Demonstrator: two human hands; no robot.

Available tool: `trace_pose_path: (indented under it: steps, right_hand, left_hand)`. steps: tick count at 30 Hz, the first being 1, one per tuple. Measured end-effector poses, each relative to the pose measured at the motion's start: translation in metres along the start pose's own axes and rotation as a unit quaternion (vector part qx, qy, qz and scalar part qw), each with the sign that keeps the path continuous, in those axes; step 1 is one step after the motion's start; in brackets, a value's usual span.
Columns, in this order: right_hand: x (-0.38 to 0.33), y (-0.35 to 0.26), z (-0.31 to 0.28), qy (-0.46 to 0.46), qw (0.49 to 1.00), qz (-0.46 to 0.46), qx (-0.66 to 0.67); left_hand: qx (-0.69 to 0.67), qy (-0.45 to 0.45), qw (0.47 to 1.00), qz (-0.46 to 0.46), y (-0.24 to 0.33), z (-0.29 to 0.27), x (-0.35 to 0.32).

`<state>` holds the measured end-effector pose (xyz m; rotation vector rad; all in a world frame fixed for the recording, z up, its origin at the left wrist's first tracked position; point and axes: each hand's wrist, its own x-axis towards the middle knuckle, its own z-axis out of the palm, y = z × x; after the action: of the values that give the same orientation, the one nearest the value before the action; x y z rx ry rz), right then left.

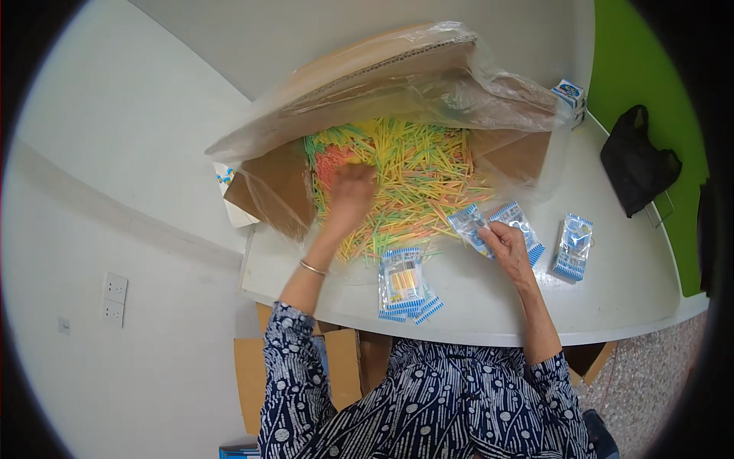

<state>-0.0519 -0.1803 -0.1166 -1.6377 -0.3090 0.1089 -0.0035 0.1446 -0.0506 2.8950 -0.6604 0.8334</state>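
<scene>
Lower centre, crimp-edged, glossy packets (402,279) overlap on the smooth white worktop (489,314); right of centre, the right hand (508,249) pinches a film sachet (468,226). At centre, slender pastel sticks (420,168) fill a plastic-lined corrugated carton (271,187); the left hand (352,197), blurred, its grip indeterminable, is apparently gathering some, the next move likely calling for lifting a bunch free.

I see a white table (489,310) with a large open carton (269,191) standing on it, clear plastic (501,99) draped over its flaps. Just in front lies a small pile of blue-and-white packets (403,281); another packet (573,246) lies off right. A little box (570,99) stands behind, far right.
</scene>
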Motion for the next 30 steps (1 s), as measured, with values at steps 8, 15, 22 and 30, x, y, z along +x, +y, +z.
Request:
trace_pose_path:
  steps: [8,15,22,30]
  right_hand:
    - [0.003,0.004,-0.001,0.034,0.999,0.022,0.022]
    - [0.004,0.004,0.002,0.035,0.999,0.019,0.007]
    - [0.005,0.003,0.004,0.036,0.999,0.008,-0.008]
    - [0.006,0.011,0.0,0.043,0.999,0.01,-0.011]
  left_hand:
    - [0.297,-0.168,0.94,0.006,-0.078,-0.022,-0.022]
    - [0.341,-0.182,0.921,0.053,-0.099,-0.01,-0.026]
    - [0.346,-0.146,0.923,0.081,-0.13,0.019,-0.018]
    - [0.267,-0.144,0.951,0.054,-0.126,0.032,-0.009]
